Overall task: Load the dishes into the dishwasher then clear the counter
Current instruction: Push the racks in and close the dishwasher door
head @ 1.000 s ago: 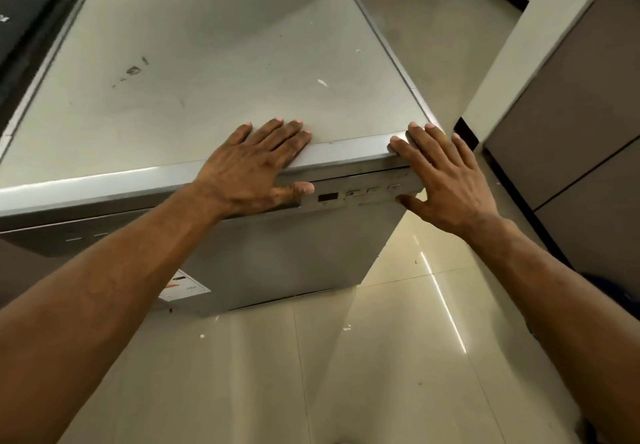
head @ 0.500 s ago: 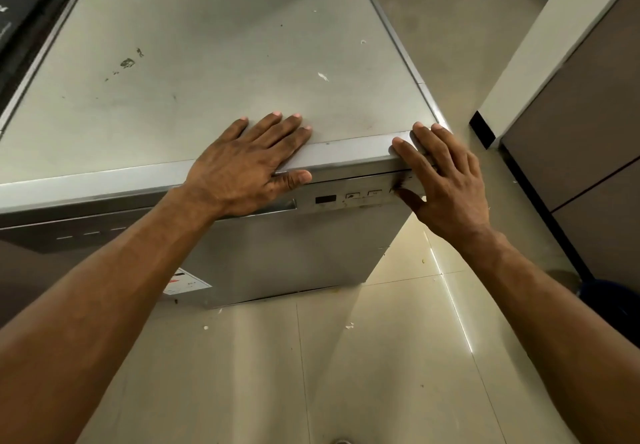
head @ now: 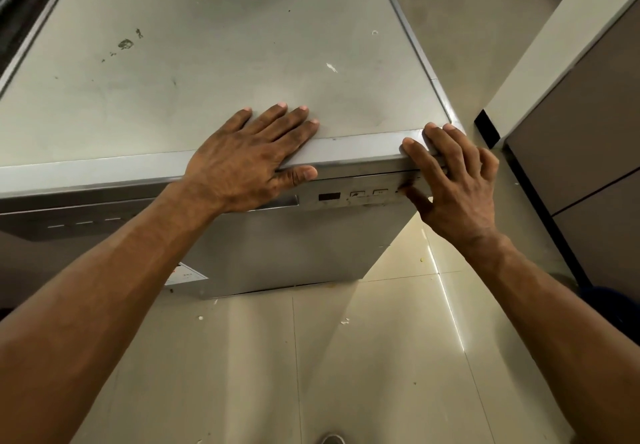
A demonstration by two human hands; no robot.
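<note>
Item 1, far left: dark appliance edge (head: 15, 7), just beside the grey top; I cannot tell what it is.

Item 2: dishwasher (head: 294, 246), freestanding on the floor, centre-left of my view. Its door is closed up under the top lip. I log its flat grey top (head: 207, 73) as bare metal with a dark stain (head: 125, 44) toward the back left and a few pale specks.

Item 3: sticker (head: 185, 274), low on the door front, partly hidden behind the left forearm.

Item 4: left hand (head: 242, 163). It lies flat on the front edge of the top, fingers straight and slightly spread. The thumb runs along the underside of the lip, above the door handle recess.

Item 5: control panel (head: 353, 196), a strip across the door's upper right, with a small dark display (head: 329, 197) and two square buttons to its right.

Item 6: right hand (head: 457, 194), at the front right corner. The fingers bend over the top rim with their tips on it, and the thumb tip presses the right end of the panel, so the rim sits pinched between them.

Item 7: tiled floor (head: 346, 357), glossy, with scattered crumbs near the machine's base.

Item 8: cabinet (head: 588, 139), far right, grey-brown fronts, standing apart from the dishwasher.
</note>
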